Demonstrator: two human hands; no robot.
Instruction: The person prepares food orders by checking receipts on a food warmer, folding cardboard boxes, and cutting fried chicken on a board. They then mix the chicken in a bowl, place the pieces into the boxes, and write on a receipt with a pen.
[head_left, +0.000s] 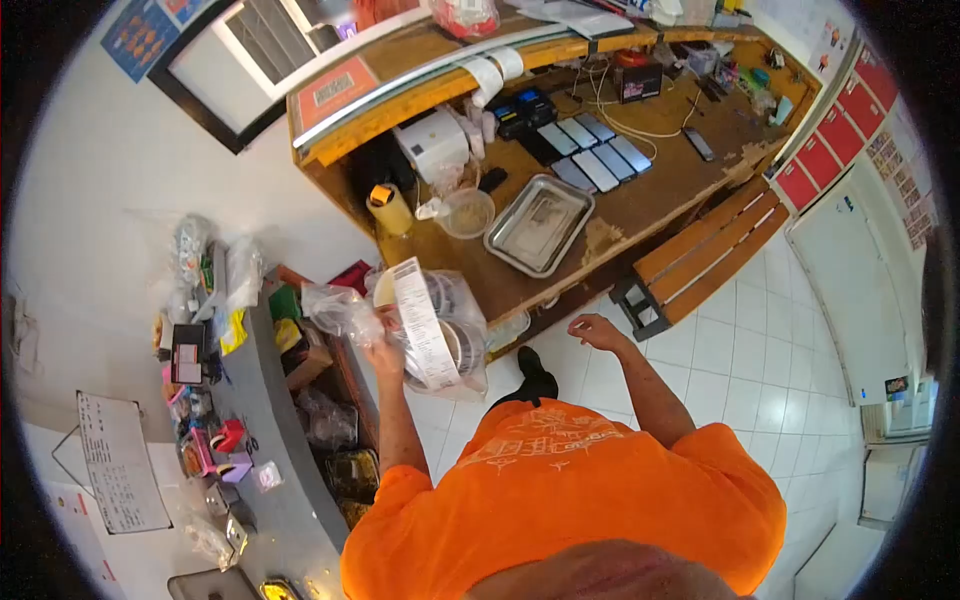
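Note:
My left hand (382, 347) is closed on the gathered top of a clear plastic bag (468, 300). Round containers show through the plastic, and a long printed receipt (425, 325) lies across its side. The bag hangs by the front edge of the wooden desk (640, 215). Farther right, my right hand (597, 331) is held over the floor near the bench, fingers apart and slightly curled, holding nothing. A metal tray (540, 225) rests on the desk beyond the bag.
Several phones (596, 168) lie on the desk, with a white printer (432, 145) and a tape roll (390, 212) to their left. A slatted bench (715, 250) stands at right. A cluttered grey counter (285, 440) runs along the left.

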